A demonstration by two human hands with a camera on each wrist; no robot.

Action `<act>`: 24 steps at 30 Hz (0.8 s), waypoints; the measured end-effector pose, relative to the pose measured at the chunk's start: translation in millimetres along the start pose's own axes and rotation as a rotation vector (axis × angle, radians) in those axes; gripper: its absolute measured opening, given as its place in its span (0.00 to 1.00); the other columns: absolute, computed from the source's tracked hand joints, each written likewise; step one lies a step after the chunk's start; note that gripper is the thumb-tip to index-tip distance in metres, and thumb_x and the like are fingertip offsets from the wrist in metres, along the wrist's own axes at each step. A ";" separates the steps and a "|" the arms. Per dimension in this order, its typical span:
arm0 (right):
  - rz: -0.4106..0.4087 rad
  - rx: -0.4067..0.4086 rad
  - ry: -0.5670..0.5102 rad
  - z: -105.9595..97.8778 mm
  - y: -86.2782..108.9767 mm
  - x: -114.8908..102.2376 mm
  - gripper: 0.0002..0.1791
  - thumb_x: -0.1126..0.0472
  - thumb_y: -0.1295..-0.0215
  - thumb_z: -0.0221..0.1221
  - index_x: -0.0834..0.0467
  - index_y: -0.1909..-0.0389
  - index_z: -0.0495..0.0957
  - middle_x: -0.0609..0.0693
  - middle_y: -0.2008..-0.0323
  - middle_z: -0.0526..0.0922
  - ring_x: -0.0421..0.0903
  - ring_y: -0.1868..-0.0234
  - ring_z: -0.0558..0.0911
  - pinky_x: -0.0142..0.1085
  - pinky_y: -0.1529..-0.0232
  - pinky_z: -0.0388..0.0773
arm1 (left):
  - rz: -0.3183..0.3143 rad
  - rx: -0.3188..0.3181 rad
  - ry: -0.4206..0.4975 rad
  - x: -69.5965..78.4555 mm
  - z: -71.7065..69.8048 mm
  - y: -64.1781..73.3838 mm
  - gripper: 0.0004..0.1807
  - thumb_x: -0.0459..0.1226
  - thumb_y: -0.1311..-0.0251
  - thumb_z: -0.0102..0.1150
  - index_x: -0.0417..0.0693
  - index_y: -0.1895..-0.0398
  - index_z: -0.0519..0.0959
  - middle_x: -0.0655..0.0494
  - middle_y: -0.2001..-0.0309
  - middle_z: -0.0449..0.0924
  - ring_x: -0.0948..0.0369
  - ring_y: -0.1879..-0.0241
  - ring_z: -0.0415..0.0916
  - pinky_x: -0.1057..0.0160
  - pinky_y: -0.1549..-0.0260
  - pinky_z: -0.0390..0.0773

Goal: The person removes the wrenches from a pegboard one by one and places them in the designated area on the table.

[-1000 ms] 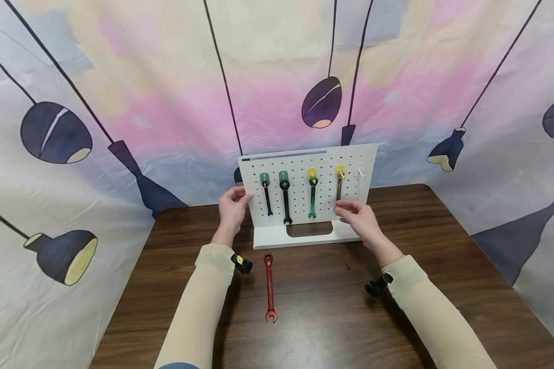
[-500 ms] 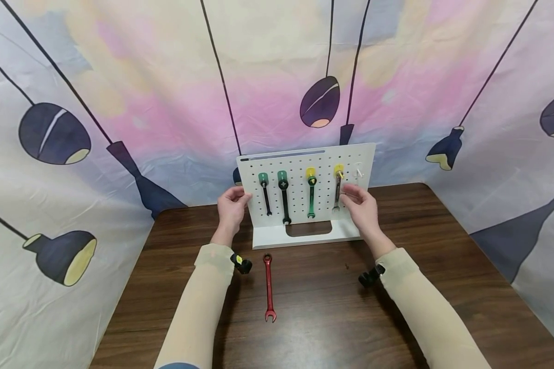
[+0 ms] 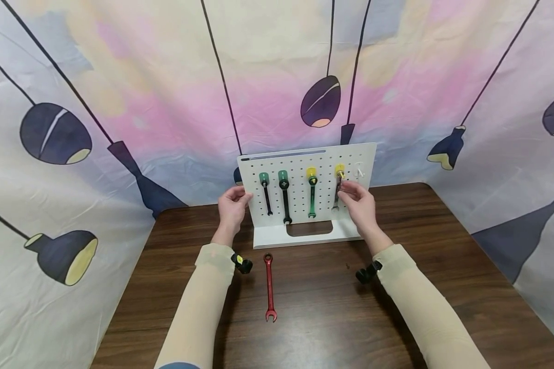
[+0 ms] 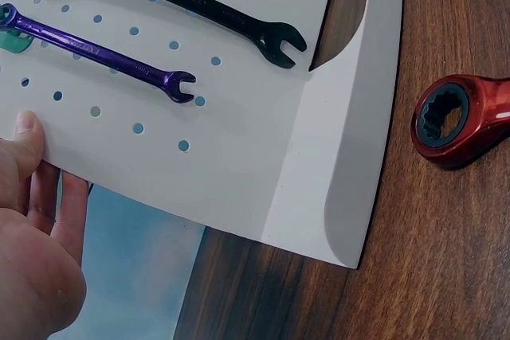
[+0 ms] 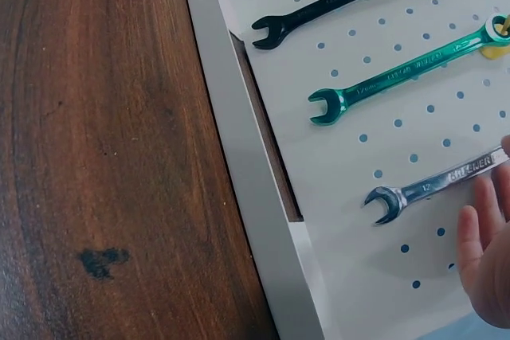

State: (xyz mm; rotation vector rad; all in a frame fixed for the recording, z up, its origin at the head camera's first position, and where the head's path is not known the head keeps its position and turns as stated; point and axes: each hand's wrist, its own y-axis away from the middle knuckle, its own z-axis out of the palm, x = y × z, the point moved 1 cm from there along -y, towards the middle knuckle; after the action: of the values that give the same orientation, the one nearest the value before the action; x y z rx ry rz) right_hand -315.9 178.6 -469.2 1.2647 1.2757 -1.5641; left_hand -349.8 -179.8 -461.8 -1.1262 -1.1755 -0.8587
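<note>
Your left hand pinches the left edge of the white pegboard, thumb on the front face and fingers behind it, probably to steady the upright panel while your other hand works. At the far side, your right hand has its fingers curled in at the handle of the silver combination wrench; they look to be pinching it, though the right wrist view cuts off part of the contact. That wrench hangs by its ring end at the right of the 2 yellow hooks, forked end down, so its weight likely keeps it vertical.

3 more wrenches hang the same way: the purple wrench and the black wrench on 2 green hooks, and the green wrench on the other yellow hook. 1 white hook juts out near the right edge.

The red wrench lies on the wooden table in front of the base, ring end toward the panel, within easy reach of you.
</note>
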 end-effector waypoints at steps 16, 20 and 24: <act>0.103 -0.063 -0.015 5.5 2.5 -9.3 0.25 0.66 0.24 0.65 0.66 0.29 0.75 0.63 0.36 0.79 0.39 0.47 0.81 0.30 0.41 0.76 | 0.001 0.003 0.007 0.7 -0.7 -0.4 0.10 0.28 0.33 0.72 0.37 0.50 0.87 0.59 0.64 0.86 0.66 0.64 0.82 0.37 0.44 0.80; 0.129 -0.061 -0.024 5.2 2.9 -11.6 0.26 0.65 0.24 0.65 0.65 0.29 0.75 0.64 0.35 0.78 0.40 0.45 0.79 0.31 0.40 0.75 | 0.002 -0.001 0.009 1.0 -0.2 0.1 0.10 0.28 0.33 0.72 0.37 0.50 0.87 0.62 0.65 0.85 0.66 0.64 0.82 0.40 0.45 0.81; 0.156 -0.066 -0.035 4.3 2.9 -11.9 0.27 0.65 0.24 0.64 0.66 0.28 0.73 0.63 0.32 0.77 0.40 0.43 0.78 0.31 0.38 0.74 | 0.004 -0.003 0.014 0.8 -0.1 0.2 0.10 0.28 0.33 0.72 0.37 0.50 0.87 0.62 0.66 0.85 0.65 0.64 0.82 0.42 0.46 0.82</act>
State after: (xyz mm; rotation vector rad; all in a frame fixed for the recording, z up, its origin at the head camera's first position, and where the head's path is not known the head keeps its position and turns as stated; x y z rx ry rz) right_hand -311.4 173.4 -458.3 1.2589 1.1687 -1.4173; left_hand -349.4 -179.8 -461.0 -1.1230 -1.1606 -0.8649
